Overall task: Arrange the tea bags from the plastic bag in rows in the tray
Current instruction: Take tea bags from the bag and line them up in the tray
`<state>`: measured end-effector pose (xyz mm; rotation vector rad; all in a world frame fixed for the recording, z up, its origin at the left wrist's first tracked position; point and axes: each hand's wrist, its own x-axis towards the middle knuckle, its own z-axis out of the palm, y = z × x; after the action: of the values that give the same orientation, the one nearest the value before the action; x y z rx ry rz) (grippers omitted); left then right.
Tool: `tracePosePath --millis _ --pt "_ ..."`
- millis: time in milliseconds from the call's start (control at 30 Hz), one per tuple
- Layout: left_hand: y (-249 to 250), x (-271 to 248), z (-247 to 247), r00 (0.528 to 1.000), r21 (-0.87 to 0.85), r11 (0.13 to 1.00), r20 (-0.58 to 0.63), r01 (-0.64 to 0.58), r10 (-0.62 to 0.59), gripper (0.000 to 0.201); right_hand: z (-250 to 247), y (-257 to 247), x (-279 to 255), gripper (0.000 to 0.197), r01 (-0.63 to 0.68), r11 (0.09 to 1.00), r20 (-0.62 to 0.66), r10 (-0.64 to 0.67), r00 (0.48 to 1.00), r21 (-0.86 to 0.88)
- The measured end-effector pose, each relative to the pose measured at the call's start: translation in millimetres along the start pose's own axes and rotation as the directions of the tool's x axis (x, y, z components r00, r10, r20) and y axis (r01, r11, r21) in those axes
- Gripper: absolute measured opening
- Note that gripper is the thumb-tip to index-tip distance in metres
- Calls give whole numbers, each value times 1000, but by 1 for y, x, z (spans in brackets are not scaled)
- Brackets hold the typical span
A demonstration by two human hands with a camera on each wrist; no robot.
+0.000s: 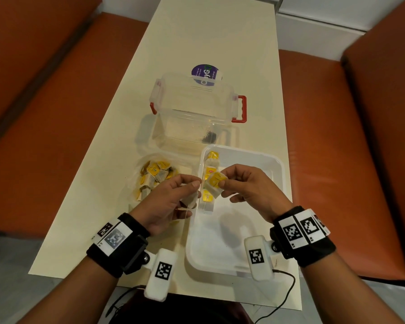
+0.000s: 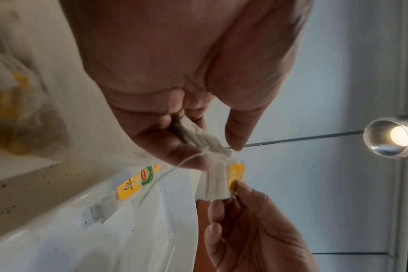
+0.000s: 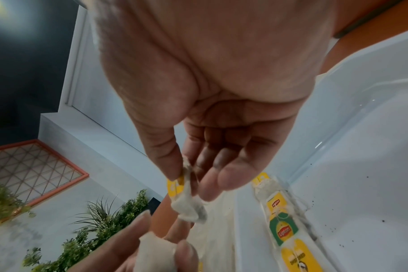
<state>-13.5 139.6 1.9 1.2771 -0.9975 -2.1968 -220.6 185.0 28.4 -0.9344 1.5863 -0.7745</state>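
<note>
The left hand [image 1: 171, 199] curled around one tea bag [image 1: 192, 199]; the right hand [image 1: 248, 185] pinched a yellow-tagged tea bag [image 1: 214, 183] above the white tray [image 1: 243, 260], where a row of bags [image 1: 208, 181] lay. Beyond sat the plastic bag [image 1: 154, 176].

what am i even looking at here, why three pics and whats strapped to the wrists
It is one moment seen by three cameras on a person: one on the head looking down, and one on each wrist, strapped on with black bands, looking along the hand. No robot is involved. On the cream table lie a plastic bag of tea bags, an open clear box and a white tray with a row of tea bags along its left edge. The left hand holds one tea bag; the right hand pinches another above the tray.
</note>
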Motion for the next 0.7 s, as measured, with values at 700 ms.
tracePosePath --millis 700 --pt "8 -12 -22 997 -193 979 -22 67 -73 35 33 40 39 8 -139 726 24 209 978 -674"
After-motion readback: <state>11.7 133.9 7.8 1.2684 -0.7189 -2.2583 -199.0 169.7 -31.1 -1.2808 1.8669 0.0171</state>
